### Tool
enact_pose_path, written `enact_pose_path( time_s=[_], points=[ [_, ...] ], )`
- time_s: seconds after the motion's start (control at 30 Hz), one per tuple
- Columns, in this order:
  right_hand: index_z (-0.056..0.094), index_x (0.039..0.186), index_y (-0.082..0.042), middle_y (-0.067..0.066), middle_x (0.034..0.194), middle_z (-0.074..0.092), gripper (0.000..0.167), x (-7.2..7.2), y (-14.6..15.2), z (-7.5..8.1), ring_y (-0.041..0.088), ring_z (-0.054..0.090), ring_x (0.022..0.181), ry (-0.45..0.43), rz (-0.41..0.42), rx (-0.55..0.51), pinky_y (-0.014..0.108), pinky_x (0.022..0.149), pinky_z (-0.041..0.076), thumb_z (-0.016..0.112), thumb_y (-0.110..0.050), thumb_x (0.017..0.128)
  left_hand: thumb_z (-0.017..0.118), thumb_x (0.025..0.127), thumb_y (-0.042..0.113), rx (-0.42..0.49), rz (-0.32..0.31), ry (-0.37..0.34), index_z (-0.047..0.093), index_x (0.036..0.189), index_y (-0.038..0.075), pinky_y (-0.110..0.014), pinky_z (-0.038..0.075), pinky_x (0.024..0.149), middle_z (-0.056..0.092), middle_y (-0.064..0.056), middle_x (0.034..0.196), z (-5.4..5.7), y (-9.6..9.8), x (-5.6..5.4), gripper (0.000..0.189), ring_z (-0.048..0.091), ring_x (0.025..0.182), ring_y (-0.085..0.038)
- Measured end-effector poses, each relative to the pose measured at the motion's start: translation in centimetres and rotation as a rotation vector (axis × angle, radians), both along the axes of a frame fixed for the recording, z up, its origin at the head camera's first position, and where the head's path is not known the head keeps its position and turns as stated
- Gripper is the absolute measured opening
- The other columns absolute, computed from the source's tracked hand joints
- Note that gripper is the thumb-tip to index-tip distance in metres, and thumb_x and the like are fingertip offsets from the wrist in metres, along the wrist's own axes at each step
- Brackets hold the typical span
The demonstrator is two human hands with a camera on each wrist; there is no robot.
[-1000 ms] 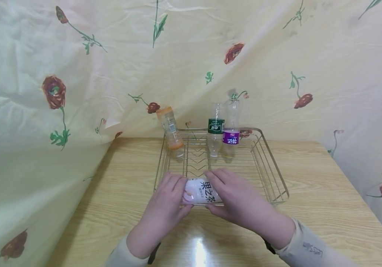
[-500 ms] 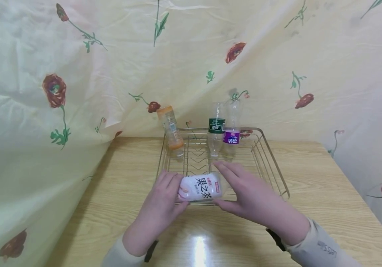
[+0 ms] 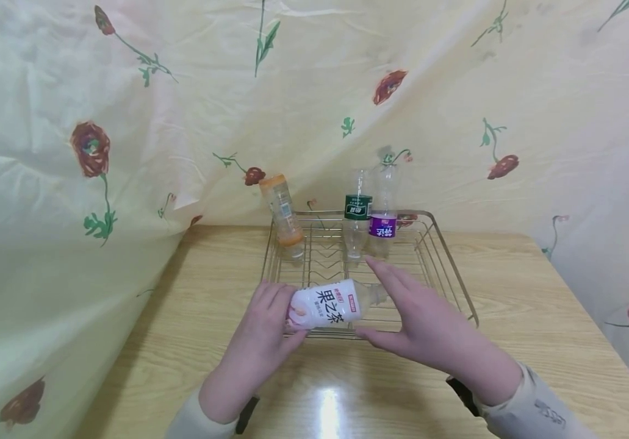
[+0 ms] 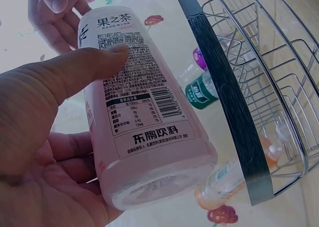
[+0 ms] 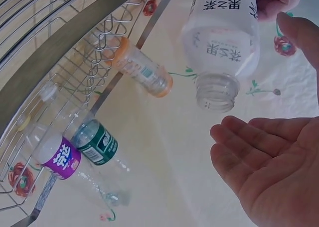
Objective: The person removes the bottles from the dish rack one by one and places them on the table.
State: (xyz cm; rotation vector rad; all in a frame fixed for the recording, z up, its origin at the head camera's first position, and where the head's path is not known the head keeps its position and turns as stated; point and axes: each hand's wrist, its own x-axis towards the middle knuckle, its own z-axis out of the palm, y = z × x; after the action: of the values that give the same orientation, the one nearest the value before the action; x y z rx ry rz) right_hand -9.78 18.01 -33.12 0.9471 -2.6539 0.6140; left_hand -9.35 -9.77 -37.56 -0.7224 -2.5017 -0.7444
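Note:
A clear plastic bottle [image 3: 325,305] with a white and pink label lies on its side above the front of the wire rack [image 3: 446,268]. My left hand [image 3: 265,329] grips it round the base end, thumb across the label in the left wrist view. Its bare threaded neck [image 5: 218,92] has no cap and points right, toward my right hand [image 3: 418,323]. That hand is spread with fingers and thumb apart, just off the neck and holding nothing, as the right wrist view [image 5: 279,167] of the palm confirms.
Three bottles stand neck down in the rack: an orange-banded bottle [image 3: 283,210] leaning at back left, a green-labelled bottle [image 3: 357,210] and a purple-labelled bottle [image 3: 382,225] side by side. A flowered cloth [image 3: 314,110] hangs behind the wooden table [image 3: 210,274].
My right hand has let go of the bottle and moved right, its fingers spreading. The left hand has shifted slightly left with the bottle, whose neck end has tilted up and come into sight.

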Motion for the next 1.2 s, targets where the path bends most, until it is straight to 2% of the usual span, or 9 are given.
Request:
enact_pose_path(
  time_s=[0.2,0.27,0.4,0.7,0.93,1.2],
  points=[
    [0.023,0.162,-0.013,0.016,0.146,0.051,0.110,-0.1,0.7,0.2,0.035,0.051,0.130,-0.039,-0.035,0.005,0.056,0.104,0.046,0.084,-0.054,0.080,0.096,0.065,0.008,0.025,0.050,-0.039,0.061,0.118,-0.003,-0.045,0.042,0.110,0.063,-0.009,0.112,-0.1,-0.1,0.1,0.064,0.055,0.111,-0.028],
    [0.021,0.163,-0.015,0.016,0.147,0.050,0.112,-0.1,0.9,0.4,0.036,0.050,0.131,-0.071,-0.052,0.014,0.057,0.105,0.044,0.084,-0.053,0.080,0.096,0.065,0.008,0.033,0.058,-0.043,0.062,0.119,-0.003,-0.046,0.041,0.111,0.063,-0.009,0.112,-0.1,-0.1,0.1,0.065,0.055,0.111,-0.027],
    [0.020,0.163,-0.015,0.017,0.148,0.049,0.111,-0.1,1.4,0.5,0.038,0.048,0.133,-0.107,-0.074,0.024,0.059,0.106,0.042,0.082,-0.057,0.081,0.096,0.064,0.007,0.049,0.052,-0.030,0.062,0.118,-0.001,-0.051,0.029,0.117,0.064,-0.008,0.111,-0.1,-0.2,0.0,0.064,0.056,0.109,-0.027],
    [0.025,0.161,-0.009,0.019,0.149,0.047,0.108,-0.1,2.1,0.2,0.040,0.046,0.134,-0.153,-0.110,0.041,0.061,0.106,0.041,0.075,-0.064,0.083,0.097,0.062,0.005,0.107,0.076,0.000,0.063,0.116,0.001,-0.051,0.030,0.116,0.065,-0.009,0.110,-0.1,-0.3,0.1,0.064,0.058,0.107,-0.028],
    [0.026,0.160,-0.006,0.020,0.151,0.045,0.110,-0.2,2.6,-0.3,0.041,0.046,0.134,-0.188,-0.135,0.058,0.063,0.106,0.040,0.069,-0.071,0.083,0.097,0.064,0.005,0.136,0.095,-0.020,0.062,0.117,0.000,-0.050,0.029,0.118,0.064,-0.010,0.111,-0.1,-0.4,0.2,0.064,0.058,0.108,-0.028],
    [0.024,0.161,-0.008,0.021,0.152,0.044,0.108,-0.1,2.9,-0.7,0.043,0.044,0.135,-0.164,-0.128,0.052,0.064,0.107,0.038,0.070,-0.068,0.084,0.097,0.064,0.009,0.153,0.110,-0.020,0.062,0.119,0.000,-0.049,0.029,0.118,0.064,-0.010,0.113,-0.2,-0.5,0.2,0.066,0.057,0.109,-0.028]
  ],
)
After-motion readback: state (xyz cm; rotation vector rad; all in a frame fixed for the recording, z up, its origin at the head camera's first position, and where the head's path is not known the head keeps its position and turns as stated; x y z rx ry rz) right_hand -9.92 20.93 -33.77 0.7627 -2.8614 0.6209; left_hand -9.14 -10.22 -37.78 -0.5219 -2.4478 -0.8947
